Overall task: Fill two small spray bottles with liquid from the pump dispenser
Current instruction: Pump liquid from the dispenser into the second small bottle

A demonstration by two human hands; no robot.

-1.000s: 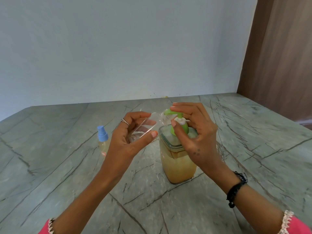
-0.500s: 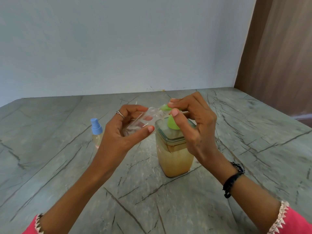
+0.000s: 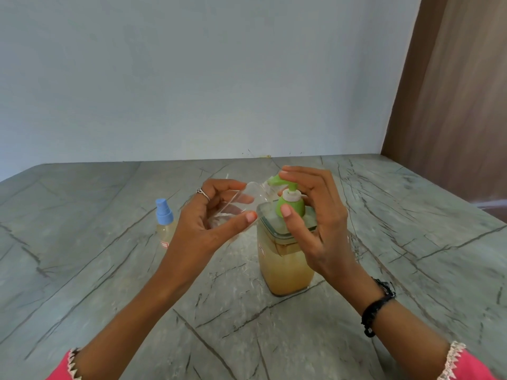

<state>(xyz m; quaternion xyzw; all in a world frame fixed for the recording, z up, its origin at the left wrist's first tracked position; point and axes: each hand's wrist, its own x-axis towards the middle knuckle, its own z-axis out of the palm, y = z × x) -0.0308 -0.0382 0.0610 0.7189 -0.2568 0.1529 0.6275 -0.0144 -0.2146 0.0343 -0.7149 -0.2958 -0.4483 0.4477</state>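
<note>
Holding clear bottle (image 3: 241,207) tilted at spout (image 3: 274,181), left hand (image 3: 208,223) gripping it; right hand (image 3: 315,215) curled on pump (image 3: 290,204). Risk: mouth misaligned, liquid spills.

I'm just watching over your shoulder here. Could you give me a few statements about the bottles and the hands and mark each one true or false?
1. The left hand holds a clear bottle tilted toward the green pump. True.
2. The blue-capped bottle lies on its side. False: it stands upright on the table.
3. The right hand is at the pump head. True.
4. The dispenser holds blue liquid. False: it is yellowish.
</note>
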